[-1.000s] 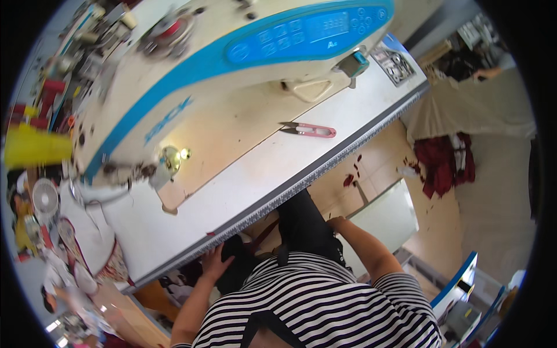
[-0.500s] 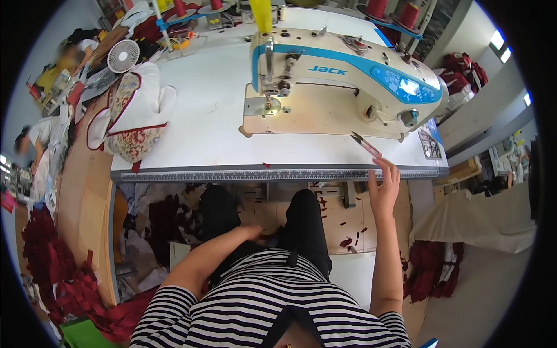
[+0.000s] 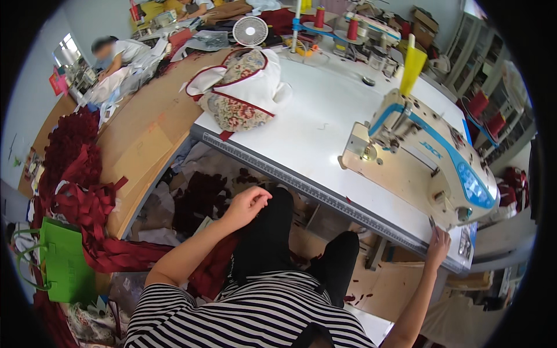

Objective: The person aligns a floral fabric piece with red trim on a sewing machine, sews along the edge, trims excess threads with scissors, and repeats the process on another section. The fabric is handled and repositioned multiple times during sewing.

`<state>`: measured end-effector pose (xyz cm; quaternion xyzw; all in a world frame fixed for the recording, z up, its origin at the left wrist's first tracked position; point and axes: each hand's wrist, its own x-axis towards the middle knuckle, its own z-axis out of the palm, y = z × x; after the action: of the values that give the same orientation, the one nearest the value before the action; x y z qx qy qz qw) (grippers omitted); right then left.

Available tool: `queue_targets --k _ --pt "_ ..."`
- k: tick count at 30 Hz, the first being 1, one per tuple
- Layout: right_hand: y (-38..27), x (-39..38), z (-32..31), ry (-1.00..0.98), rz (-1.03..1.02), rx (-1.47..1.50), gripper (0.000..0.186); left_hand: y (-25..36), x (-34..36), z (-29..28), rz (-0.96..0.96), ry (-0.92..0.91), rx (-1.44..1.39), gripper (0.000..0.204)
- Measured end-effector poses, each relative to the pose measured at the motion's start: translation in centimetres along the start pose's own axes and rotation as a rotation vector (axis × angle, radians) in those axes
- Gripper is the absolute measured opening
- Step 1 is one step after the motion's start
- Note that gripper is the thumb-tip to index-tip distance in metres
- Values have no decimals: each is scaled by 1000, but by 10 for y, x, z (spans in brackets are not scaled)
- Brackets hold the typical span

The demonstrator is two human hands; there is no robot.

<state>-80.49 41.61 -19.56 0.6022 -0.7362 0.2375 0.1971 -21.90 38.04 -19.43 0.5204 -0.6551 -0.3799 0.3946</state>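
Note:
My right hand [image 3: 439, 248] is at the front right edge of the white sewing table [image 3: 313, 127], its fingers closed on a pair of thread snips [image 3: 432, 221]. The dark blade tips stick out past the fingertips, close to the base of the sewing machine [image 3: 444, 156]. My left hand [image 3: 248, 207] hovers over my left thigh, fingers curled in and nothing visible in them. At the table's left end lies a sewn piece of white and floral cloth [image 3: 241, 113] with dark red binding.
A measuring strip [image 3: 301, 188] runs along the table's front edge. Left of it is a brown worktop [image 3: 145, 139] with dark red fabric strips [image 3: 87, 200], and a green bag [image 3: 64, 261] below. A small white fan [image 3: 250, 31] and thread cones [image 3: 352, 29] stand behind. Another person [image 3: 119, 55] sits far left.
My view has swung to the left. My right hand has closed on the thread snips that lay on the table. My left hand has risen from my lap and moved out to the left.

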Motion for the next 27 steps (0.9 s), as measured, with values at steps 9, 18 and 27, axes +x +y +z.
queue_targets --k 9,18,27 --pt "-164 -8 11 -10 -57 414 14 16 165 -146 417 372 444 27" --pt "-174 -12 33 190 -42 356 14 -8 169 -169 339 175 1011 22" --pt "-155 -8 35 193 -35 294 13 131 176 -29 691 429 415 19"
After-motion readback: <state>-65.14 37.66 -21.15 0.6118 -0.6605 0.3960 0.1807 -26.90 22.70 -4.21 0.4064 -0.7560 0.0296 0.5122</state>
